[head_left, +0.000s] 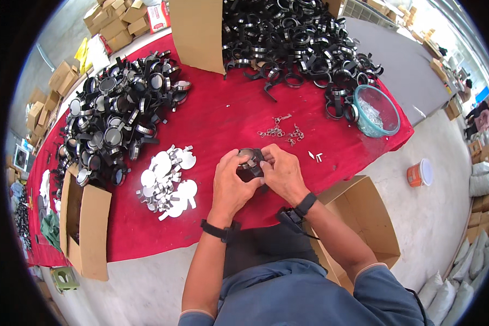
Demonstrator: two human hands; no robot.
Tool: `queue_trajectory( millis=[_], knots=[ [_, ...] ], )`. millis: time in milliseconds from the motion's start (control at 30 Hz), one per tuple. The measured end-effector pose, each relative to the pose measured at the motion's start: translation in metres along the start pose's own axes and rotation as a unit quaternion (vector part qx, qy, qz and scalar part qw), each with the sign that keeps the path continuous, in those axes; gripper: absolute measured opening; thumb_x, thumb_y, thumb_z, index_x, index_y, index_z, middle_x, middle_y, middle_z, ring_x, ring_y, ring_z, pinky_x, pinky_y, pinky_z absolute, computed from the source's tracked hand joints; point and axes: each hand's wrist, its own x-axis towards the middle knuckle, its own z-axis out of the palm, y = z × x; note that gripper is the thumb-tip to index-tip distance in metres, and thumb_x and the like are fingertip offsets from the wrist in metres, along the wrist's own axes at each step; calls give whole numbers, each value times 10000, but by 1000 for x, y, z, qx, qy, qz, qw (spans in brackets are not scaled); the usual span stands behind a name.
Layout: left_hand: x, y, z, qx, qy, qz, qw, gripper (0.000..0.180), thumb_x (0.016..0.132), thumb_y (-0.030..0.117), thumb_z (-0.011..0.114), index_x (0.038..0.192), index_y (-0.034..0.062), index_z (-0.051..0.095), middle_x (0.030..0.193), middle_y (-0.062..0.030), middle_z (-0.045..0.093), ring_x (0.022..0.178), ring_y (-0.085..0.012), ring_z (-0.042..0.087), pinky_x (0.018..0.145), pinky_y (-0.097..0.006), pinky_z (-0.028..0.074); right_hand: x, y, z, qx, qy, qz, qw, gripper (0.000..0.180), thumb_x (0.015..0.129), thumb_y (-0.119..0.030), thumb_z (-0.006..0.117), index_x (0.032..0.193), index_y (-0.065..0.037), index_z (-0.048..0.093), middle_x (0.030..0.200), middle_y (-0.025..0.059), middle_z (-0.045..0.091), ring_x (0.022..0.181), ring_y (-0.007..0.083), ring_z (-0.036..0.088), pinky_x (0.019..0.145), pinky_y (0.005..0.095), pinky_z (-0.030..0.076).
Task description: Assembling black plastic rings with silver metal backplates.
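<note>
Near the table's front edge, both my hands hold one black-and-silver round piece, with a disc face and a black strap-like part. My left hand curls around its left side, with the thumb pressed on the near side. My right hand pinches its right side with thumb and fingers. Part of the piece is hidden by my fingers. Just beyond my hands lie small metal links. To the left is a heap of white, flat discs with tabs.
Piles of black-and-silver round pieces and black rings cover the far table. A cardboard divider stands between them. A teal clear bowl holds small parts. Open cardboard boxes sit right below and left; an orange-and-white bucket stands on the floor.
</note>
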Motion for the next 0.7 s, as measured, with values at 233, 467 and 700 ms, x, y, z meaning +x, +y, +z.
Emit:
queue_trajectory(
  millis=[233, 467, 700],
  knots=[
    [-3, -13, -3, 8, 47, 50, 998, 514, 746, 164, 939, 1212, 50, 755, 1404, -229, 687, 1345, -408, 638, 1146, -493, 512, -2, -7, 13, -52, -16, -66, 996, 297, 874, -93, 660, 1156, -42, 739, 1023, 202, 763, 951, 406, 755, 855, 497, 598],
    [-10, -14, 21, -16, 98, 28, 995, 427, 819, 37, 797, 1245, 56, 783, 1417, -203, 652, 1290, -436, 605, 1099, -505, 513, -9, -19, 20, -200, 20, -40, 979, 373, 858, -155, 823, 1195, -31, 720, 1078, 204, 752, 994, 404, 744, 848, 500, 585],
    [-11, -15, 21, -37, 102, 28, 994, 415, 821, 61, 804, 1234, 43, 777, 1401, -213, 647, 1265, -456, 602, 1102, -508, 517, -8, -7, 24, -211, 32, -116, 970, 322, 871, -136, 795, 1155, -7, 714, 1033, 218, 744, 954, 421, 740, 830, 500, 575]
  ],
)
